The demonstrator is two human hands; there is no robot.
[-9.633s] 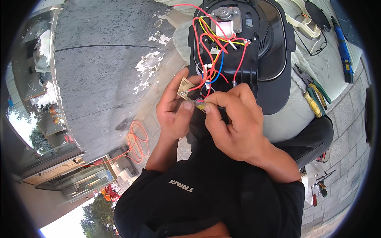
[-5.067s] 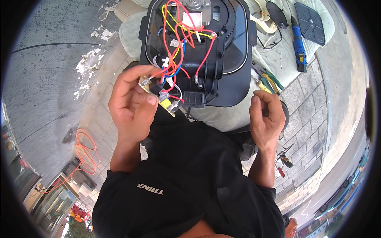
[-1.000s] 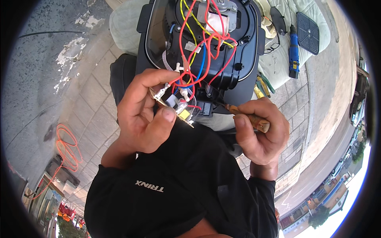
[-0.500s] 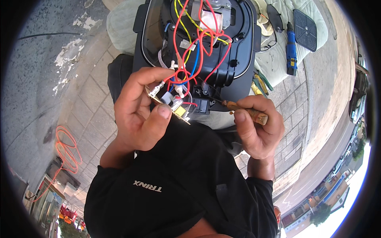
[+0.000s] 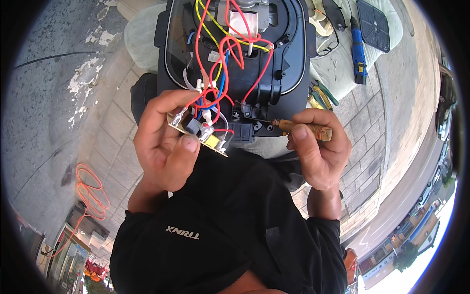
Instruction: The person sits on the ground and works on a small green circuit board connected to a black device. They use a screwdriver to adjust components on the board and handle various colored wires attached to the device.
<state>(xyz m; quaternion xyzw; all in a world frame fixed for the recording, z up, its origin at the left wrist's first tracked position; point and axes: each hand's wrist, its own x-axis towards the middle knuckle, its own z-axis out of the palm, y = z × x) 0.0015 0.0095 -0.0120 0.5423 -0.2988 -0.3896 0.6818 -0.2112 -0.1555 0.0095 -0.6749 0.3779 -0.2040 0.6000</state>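
Observation:
My left hand (image 5: 166,152) grips a small circuit board (image 5: 212,141) by its left part, thumb in front, with red, blue, yellow and white wires attached. Those wires run up into an upturned black appliance (image 5: 291,73) with a motor assembly (image 5: 244,23) near its top. My right hand (image 5: 320,157) is closed on a screwdriver (image 5: 323,133) with a worn amber handle. Its thin shaft points left into the appliance's lower housing, near a small terminal with a red wire (image 5: 253,92); whether the tip touches it, I cannot tell.
A pale padded cushion (image 5: 147,34) lies under the appliance. Right of it are a blue power tool (image 5: 359,54), a black perforated plate (image 5: 373,27), glasses and pliers (image 5: 325,95). An orange cable (image 5: 90,191) coils on the pavement at left. Parked vehicles line the road at far right.
My right hand left the board, was empty, then took hold of the screwdriver. Over the last second it rose slightly on screen. My left hand kept the board, shifting slightly left.

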